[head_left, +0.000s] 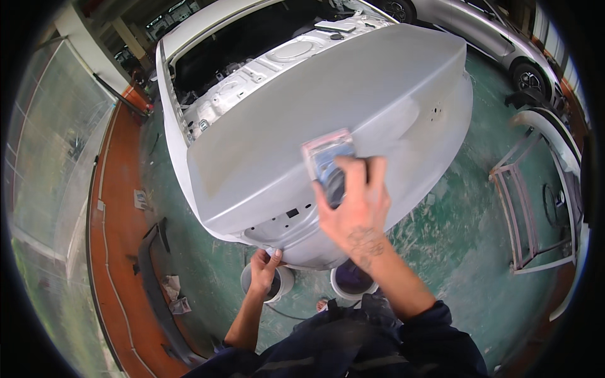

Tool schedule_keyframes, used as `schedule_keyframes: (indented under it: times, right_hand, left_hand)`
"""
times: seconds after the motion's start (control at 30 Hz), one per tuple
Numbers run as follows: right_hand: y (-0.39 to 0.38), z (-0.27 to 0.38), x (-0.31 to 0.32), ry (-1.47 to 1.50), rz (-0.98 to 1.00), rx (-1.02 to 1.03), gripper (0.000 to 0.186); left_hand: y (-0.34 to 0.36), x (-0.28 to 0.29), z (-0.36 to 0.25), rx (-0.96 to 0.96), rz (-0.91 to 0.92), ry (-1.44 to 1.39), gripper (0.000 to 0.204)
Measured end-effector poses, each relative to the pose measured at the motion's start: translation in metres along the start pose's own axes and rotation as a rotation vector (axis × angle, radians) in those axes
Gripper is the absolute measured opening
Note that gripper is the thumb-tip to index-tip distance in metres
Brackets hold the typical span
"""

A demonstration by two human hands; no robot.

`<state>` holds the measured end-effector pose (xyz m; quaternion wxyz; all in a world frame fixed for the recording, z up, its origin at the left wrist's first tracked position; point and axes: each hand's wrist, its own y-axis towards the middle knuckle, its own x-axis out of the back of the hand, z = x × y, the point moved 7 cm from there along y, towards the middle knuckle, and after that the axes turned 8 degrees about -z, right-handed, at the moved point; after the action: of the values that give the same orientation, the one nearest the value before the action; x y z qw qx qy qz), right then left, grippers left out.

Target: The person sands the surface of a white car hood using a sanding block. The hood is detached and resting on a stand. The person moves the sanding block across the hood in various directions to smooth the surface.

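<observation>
Right hand (356, 205) gripping a blurred blue-and-pink block (324, 162), seemingly against a grey trunk lid (302, 107), left hand (263, 271) holding the lid's lower edge, two buckets (287, 282) on the green floor (435, 233) below, silver car (495, 39) at upper right

Your right hand (354, 211) sits just off the centre of view toward 3 o'clock, its back turned up to you. The thumb lies on the 9 o'clock side and the fingers bend in a grip, knuckles raised, slightly blurred. Dark markings show at your right wrist (365, 244); behind it your right forearm (403, 283) slants in bare from 5 o'clock, pointing between 10 and 11. Your left hand (265, 269) is lower, toward 7 o'clock, thumb uppermost and fingers curled in. Your left forearm (244, 321), also bare, rises steeply, pointing between 12 and 1.
</observation>
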<state>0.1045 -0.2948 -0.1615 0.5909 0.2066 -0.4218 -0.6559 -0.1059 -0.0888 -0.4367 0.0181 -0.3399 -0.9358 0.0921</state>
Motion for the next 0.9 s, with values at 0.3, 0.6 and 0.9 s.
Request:
schedule_keyframes:
  times: [0.3, 0.6, 0.9]
  right_hand:
    - [0.06, 0.022, -0.044, -0.432, 0.828, 0.121, 0.051]
    - [-0.073, 0.067, -0.178, -0.259, 1.214, 0.199, 0.053]
    - [-0.008, -0.048, -0.136, -0.475, 1.018, -0.053, 0.05]
  left_hand:
    - [0.014, -0.008, 0.037, -0.098, -0.077, 0.335, 0.041]
    - [-0.07, -0.042, 0.059, -0.152, -0.096, 0.391, 0.049]
    - [-0.098, -0.127, 0.092, -0.409, 0.439, 0.293, 0.053]
